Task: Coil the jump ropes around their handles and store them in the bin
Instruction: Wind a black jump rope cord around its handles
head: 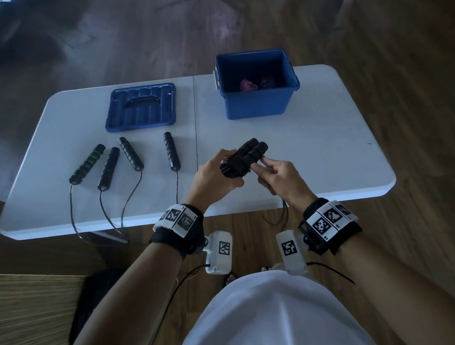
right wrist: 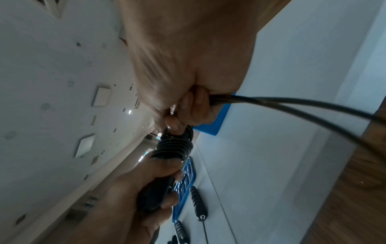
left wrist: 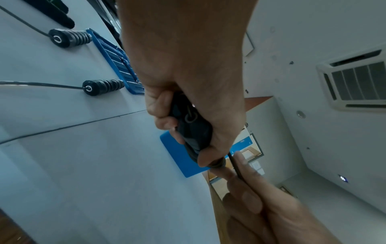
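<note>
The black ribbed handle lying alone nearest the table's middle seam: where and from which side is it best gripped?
Grip the black ribbed handle around its mid-length, coming from above. It lies flat on the white table, apart from the other handles, and its thin black cord leaves the near end, so the middle is free.

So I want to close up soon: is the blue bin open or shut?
Open: the blue bin has no lid on; its lid lies flat on the table beside it.

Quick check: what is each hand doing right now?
Left hand: grips the paired black foam handles.
Right hand: pinches the thin black rope cord.
</note>
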